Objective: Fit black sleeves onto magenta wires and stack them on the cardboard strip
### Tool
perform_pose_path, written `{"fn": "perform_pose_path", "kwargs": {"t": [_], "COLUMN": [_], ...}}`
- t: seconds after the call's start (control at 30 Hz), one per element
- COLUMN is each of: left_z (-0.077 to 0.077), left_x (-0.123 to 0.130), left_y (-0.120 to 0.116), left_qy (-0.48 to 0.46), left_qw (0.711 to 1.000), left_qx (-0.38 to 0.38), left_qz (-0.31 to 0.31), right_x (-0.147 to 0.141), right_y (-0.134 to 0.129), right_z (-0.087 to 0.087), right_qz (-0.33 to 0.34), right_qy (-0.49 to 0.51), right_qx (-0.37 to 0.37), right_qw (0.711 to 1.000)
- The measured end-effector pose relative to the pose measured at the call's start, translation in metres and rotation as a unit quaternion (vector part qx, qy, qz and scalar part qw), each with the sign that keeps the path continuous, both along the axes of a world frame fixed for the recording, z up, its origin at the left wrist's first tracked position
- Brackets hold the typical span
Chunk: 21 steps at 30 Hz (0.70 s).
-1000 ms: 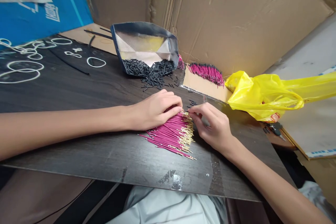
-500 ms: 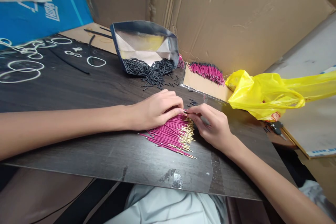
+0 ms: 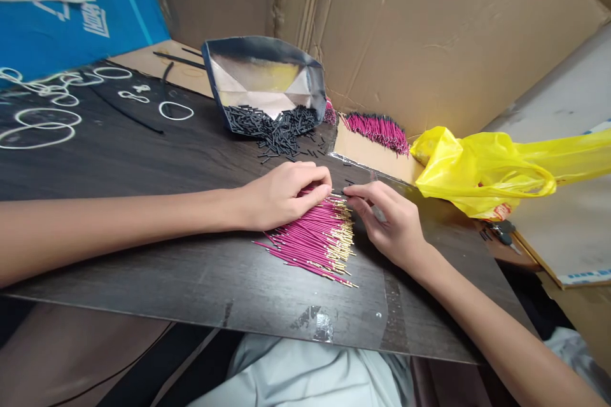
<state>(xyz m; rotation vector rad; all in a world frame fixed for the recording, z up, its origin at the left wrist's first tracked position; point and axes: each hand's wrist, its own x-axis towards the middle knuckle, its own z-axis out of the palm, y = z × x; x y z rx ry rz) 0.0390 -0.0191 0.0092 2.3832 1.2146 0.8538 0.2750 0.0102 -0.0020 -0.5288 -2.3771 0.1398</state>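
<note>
Two hands, close together on the table (image 3: pixel 200 273). What's each one doing?

The left hand (image 3: pixel 296 194) curls over the pink wires (image 3: pixel 310 229). I can't tell if it pinches one. The right hand (image 3: pixel 344 196) has thumb and finger close together, with something dark at the tips, too small to be sure of.

Where are the wires?

In a flat pile, partly under the left hand, gold ends pointing right.

How would you do it well?

I'd press lightly so the pile stays neat, and line the right fingers up straight with just one wire.
</note>
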Motion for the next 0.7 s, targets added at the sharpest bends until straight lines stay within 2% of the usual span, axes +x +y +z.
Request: {"fn": "perform_pose_path", "kwargs": {"t": [0.7], "left_z": [-0.0038], "left_x": [-0.0015], "left_y": [0.0011], "left_qy": [0.005], "left_qw": [1.0], "left_qx": [0.014], "left_qz": [-0.014], "right_x": [-0.0007], "right_y": [-0.0032], "right_z": [0.0013], "right_qz": [-0.024], "right_qy": [-0.029], "right_qx": [0.015], "right_qw": [0.999]}}
